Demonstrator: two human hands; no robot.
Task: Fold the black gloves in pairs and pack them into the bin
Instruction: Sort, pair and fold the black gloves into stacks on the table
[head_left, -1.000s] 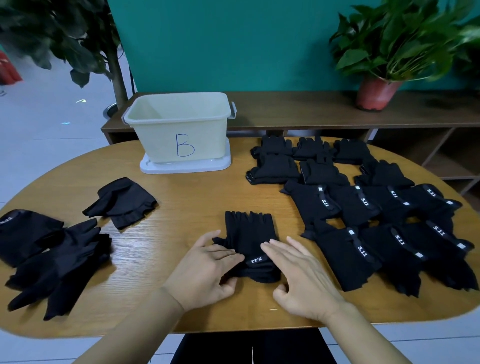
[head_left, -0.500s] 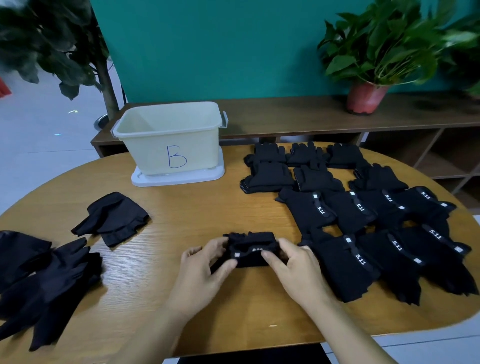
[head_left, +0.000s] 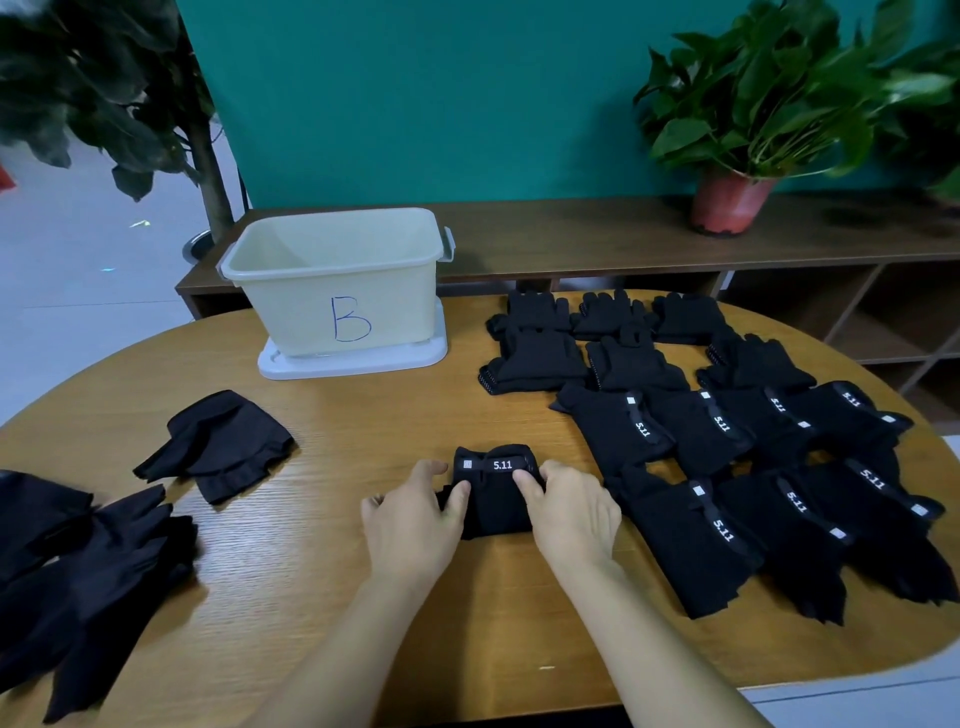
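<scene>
Glove pair, black, folded with the 5.11 label up, sits on the counter at front centre. Both hands are grasping it: left hand on its 9 o'clock side, right hand on its 3 o'clock side, thumbs pressed on top. Bin marked B stands at 11 o'clock from the pair, on a white base. Laid-out gloves in rows at 2 o'clock, loose heap at 8 o'clock, separate glove at 10 o'clock.
</scene>
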